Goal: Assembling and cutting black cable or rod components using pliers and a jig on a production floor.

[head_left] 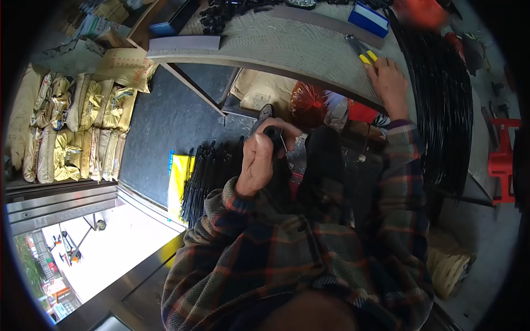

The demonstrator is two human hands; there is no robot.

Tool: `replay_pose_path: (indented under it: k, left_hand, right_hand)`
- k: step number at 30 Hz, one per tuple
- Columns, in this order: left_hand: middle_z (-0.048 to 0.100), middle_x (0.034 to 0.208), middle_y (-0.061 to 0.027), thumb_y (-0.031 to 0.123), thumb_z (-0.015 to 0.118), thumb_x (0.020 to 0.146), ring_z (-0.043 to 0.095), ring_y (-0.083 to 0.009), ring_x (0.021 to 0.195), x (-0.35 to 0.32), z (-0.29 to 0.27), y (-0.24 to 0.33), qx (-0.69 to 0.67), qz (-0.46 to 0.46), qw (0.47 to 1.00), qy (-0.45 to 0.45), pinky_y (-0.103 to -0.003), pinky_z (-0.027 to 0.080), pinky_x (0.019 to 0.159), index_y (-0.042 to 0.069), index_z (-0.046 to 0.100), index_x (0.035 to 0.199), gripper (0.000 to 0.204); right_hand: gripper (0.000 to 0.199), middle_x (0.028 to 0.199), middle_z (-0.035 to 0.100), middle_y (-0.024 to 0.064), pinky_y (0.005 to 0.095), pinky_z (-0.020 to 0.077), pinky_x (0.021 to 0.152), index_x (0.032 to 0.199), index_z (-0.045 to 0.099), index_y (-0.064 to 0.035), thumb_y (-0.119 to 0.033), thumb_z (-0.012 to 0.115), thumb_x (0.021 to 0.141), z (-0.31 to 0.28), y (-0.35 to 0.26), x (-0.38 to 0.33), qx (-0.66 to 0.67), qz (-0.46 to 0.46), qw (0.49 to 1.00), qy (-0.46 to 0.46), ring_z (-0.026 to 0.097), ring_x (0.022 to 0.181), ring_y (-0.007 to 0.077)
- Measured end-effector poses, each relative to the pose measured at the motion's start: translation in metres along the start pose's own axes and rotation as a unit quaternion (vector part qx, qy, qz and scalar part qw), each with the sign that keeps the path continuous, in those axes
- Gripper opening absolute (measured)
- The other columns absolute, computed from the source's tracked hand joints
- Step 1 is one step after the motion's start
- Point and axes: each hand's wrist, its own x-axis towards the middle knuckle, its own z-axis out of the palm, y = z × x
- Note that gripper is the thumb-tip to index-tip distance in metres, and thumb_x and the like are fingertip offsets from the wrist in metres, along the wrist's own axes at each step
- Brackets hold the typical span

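Note:
My left hand (257, 165) is closed round a small black cylindrical part (271, 132) with a dark round end, held above my lap. A thin bright metal pin or wire (283, 140) shows beside it; whether it is fixed to the part I cannot tell. My right hand (391, 83) is at the right end of the worktable (309, 52), its fingers closed at the handle ends of yellow-handled pliers (366, 57). The pliers lie on the tabletop, jaws pointing away from me.
A blue box (369, 19), grey strips (185, 43) and black parts (218, 16) lie on the table. Long black rods (441, 105) hang at its right. More black rods (205, 171) stand by my left arm. Filled sacks (83, 127) are stacked at left; a red stool (503, 160) stands at right.

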Motion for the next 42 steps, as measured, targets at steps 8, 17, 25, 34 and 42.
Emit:
replay_pose_path:
  k: [8,17,25,34,42]
  left_hand:
    - [0.039,0.060,-0.0030,0.062,0.037,0.084,0.037,-0.0111,0.052,-0.009,-0.006,-0.001,0.005,0.033,0.999,-0.010,-0.022,0.030,0.049,0.002,0.044,0.073,0.061]
    - [0.044,0.065,0.0018,0.052,0.039,0.089,0.040,-0.0055,0.058,-0.016,-0.003,0.004,0.062,0.036,0.997,0.021,-0.021,0.031,0.052,0.002,0.051,0.081,0.052]
    - [0.044,0.064,0.0019,0.056,0.035,0.089,0.036,-0.0047,0.055,-0.013,-0.009,-0.006,0.037,0.045,0.998,0.035,-0.021,0.027,0.050,0.003,0.049,0.075,0.057]
    - [0.044,0.065,0.0016,0.054,0.035,0.090,0.038,-0.0066,0.058,-0.009,0.015,0.007,0.117,0.032,0.990,0.069,-0.022,0.031,0.052,0.001,0.049,0.081,0.056]
    - [0.047,0.072,-0.0049,0.044,0.036,0.092,0.042,-0.0101,0.064,-0.018,0.002,0.012,0.194,0.046,0.979,0.042,-0.024,0.036,0.058,-0.001,0.053,0.096,0.047]
  right_hand:
    - [0.036,0.081,0.058,0.0075,0.0285,0.0453,0.061,0.092,0.057,-0.0004,-0.035,0.049,0.090,-0.041,-0.082,-0.059,0.710,0.140,0.687,-0.071,0.057,0.074,0.0162]
    - [0.011,0.090,0.053,0.0069,0.0200,0.0402,0.065,0.084,0.063,0.0018,0.002,0.062,0.073,-0.089,-0.166,-0.096,0.775,-0.113,0.613,-0.102,0.051,0.074,0.0099]
    - [0.012,0.101,0.054,0.0109,0.0315,0.0440,0.076,0.089,0.061,0.0006,-0.004,0.062,0.077,-0.123,-0.101,-0.105,0.363,-0.234,0.902,0.015,0.055,0.089,0.0209]
    - [0.018,0.118,0.043,-0.0093,0.0433,0.0164,0.107,0.100,0.061,-0.0201,-0.021,0.058,0.083,-0.131,-0.086,-0.085,-0.165,-0.368,0.856,0.323,0.044,0.114,0.0087]
    - [0.018,0.111,0.049,0.0078,0.0358,0.0466,0.075,0.094,0.056,-0.0072,-0.013,0.060,0.077,-0.129,-0.087,-0.110,0.044,-0.378,0.922,0.073,0.055,0.094,0.0211]
